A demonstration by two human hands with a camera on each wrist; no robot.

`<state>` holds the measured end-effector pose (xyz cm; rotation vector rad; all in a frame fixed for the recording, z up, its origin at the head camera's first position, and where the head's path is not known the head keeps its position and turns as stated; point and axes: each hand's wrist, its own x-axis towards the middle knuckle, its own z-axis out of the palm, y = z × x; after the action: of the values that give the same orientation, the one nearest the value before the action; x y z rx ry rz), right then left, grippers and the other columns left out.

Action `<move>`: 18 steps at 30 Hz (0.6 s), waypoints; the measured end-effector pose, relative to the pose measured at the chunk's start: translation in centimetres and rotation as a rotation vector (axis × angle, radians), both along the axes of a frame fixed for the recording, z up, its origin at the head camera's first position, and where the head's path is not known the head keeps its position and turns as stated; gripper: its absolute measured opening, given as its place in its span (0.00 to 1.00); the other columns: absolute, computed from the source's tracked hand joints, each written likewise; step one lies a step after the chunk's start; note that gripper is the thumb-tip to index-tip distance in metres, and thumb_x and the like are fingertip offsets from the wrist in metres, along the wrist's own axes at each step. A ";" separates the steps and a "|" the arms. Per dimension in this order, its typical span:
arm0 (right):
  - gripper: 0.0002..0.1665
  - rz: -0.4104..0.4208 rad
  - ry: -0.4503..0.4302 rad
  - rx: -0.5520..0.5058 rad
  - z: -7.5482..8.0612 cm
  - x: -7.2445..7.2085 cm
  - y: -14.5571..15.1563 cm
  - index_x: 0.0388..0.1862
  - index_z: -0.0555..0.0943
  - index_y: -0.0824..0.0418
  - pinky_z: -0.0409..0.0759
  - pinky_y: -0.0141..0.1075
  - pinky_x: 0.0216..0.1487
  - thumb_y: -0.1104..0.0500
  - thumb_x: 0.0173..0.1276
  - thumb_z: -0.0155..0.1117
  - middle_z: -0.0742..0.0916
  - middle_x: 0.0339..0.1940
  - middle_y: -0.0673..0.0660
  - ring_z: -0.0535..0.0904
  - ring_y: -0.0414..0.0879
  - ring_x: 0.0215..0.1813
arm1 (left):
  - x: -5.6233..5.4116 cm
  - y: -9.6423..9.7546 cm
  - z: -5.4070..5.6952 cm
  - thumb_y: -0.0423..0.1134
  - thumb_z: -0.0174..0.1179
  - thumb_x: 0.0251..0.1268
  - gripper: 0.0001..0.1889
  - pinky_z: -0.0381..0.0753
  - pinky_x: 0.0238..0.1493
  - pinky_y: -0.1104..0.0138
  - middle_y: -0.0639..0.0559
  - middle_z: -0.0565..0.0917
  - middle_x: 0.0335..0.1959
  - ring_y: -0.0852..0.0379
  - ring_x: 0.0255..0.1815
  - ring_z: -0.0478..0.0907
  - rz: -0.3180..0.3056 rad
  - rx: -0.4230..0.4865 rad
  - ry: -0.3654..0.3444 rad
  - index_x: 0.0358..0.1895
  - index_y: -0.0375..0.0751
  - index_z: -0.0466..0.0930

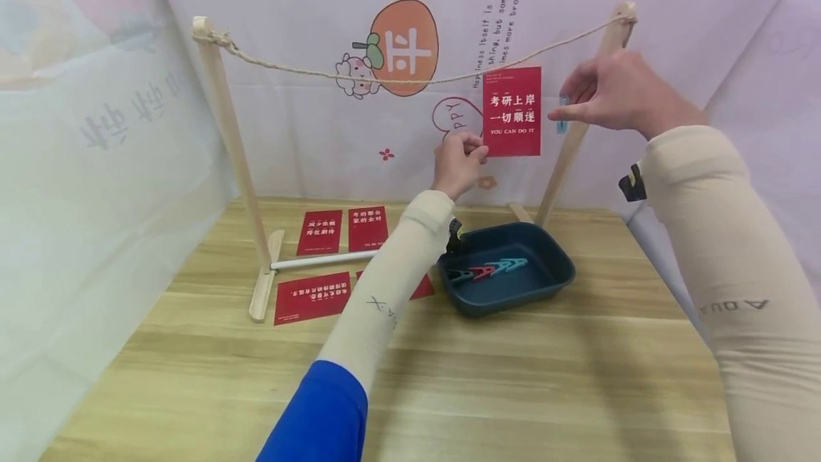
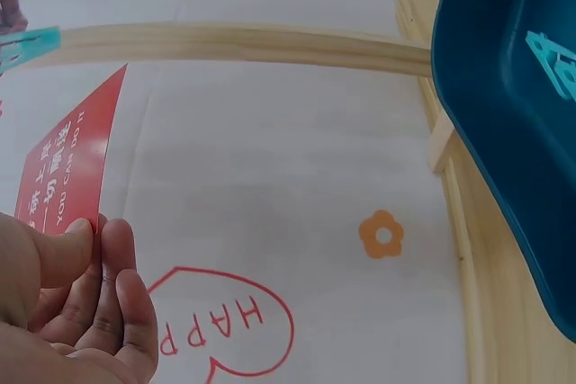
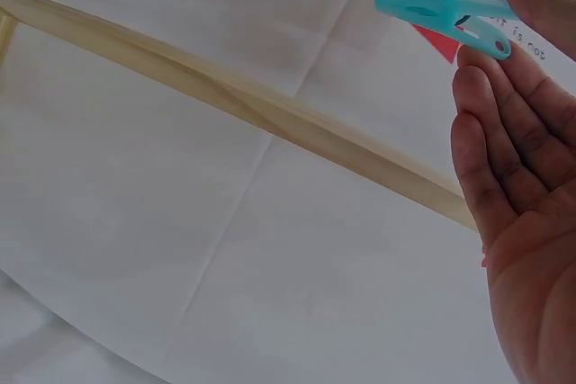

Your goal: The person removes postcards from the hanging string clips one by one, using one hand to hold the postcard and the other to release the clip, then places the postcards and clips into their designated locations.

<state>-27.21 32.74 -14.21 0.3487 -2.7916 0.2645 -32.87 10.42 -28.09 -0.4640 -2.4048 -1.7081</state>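
Observation:
My left hand (image 1: 459, 164) pinches a red card (image 1: 512, 111) with white lettering by its lower left corner. The card is upright, its top edge right at the twine line (image 1: 410, 81). Between thumb and fingertips, my right hand (image 1: 616, 95) pinches a light-blue clothespin (image 1: 561, 116) just right of the card. In the right wrist view this clothespin (image 3: 441, 6) points away from the fingers, and the card shows behind it. The left wrist view has thumb and fingers on the edge of the card (image 2: 76, 159).
Two wooden posts (image 1: 231, 141) carry the twine. A dark blue basin (image 1: 558, 262) on the wooden table (image 1: 513, 376) holds several clothespins (image 1: 482, 271). More red cards (image 1: 314, 298) lie at the left, around a white rod (image 1: 323, 259). A printed cloth (image 1: 308, 141) hangs behind.

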 end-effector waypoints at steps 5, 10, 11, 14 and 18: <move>0.27 0.012 -0.017 -0.004 -1.0 -0.5 0.0 0.51 0.86 0.68 0.72 0.16 0.33 0.47 0.67 0.79 0.91 0.45 0.69 0.89 0.60 0.45 | -0.7 -0.8 -0.5 0.40 0.63 0.77 0.11 0.86 0.41 0.73 0.49 0.89 0.43 0.60 0.42 0.88 0.019 0.000 -0.015 0.54 0.39 0.85; 0.28 0.006 -0.052 -0.004 -1.9 -0.7 -0.1 0.52 0.85 0.67 0.75 0.19 0.34 0.46 0.66 0.80 0.91 0.45 0.68 0.89 0.59 0.45 | -1.0 -1.8 -0.7 0.40 0.63 0.78 0.10 0.87 0.43 0.72 0.49 0.88 0.44 0.59 0.44 0.88 0.025 -0.004 -0.032 0.53 0.39 0.85; 0.28 0.008 -0.059 -0.007 -2.0 -0.8 -0.2 0.52 0.85 0.67 0.75 0.20 0.34 0.46 0.65 0.80 0.91 0.44 0.68 0.89 0.58 0.45 | -1.1 -2.0 -0.7 0.40 0.63 0.78 0.10 0.87 0.44 0.71 0.49 0.88 0.44 0.59 0.44 0.88 0.026 -0.005 -0.036 0.54 0.39 0.85; 0.28 0.016 -0.074 -0.016 -2.6 -1.1 -0.3 0.51 0.86 0.67 0.77 0.22 0.35 0.47 0.64 0.81 0.91 0.43 0.67 0.88 0.57 0.43 | -1.2 -2.5 -0.9 0.40 0.63 0.78 0.11 0.88 0.45 0.70 0.48 0.88 0.45 0.58 0.45 0.89 0.025 -0.007 -0.044 0.54 0.39 0.85; 0.28 0.025 -0.099 -0.031 -3.5 -1.4 -0.3 0.50 0.86 0.67 0.79 0.24 0.34 0.48 0.63 0.82 0.91 0.41 0.66 0.88 0.54 0.41 | -1.4 -3.1 -1.2 0.40 0.62 0.79 0.11 0.88 0.45 0.69 0.48 0.89 0.45 0.57 0.46 0.89 0.028 -0.013 -0.056 0.55 0.39 0.85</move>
<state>-28.56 32.49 -17.75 0.3732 -2.8788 0.3391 -34.28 7.30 -29.26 -0.3873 -2.4507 -1.7171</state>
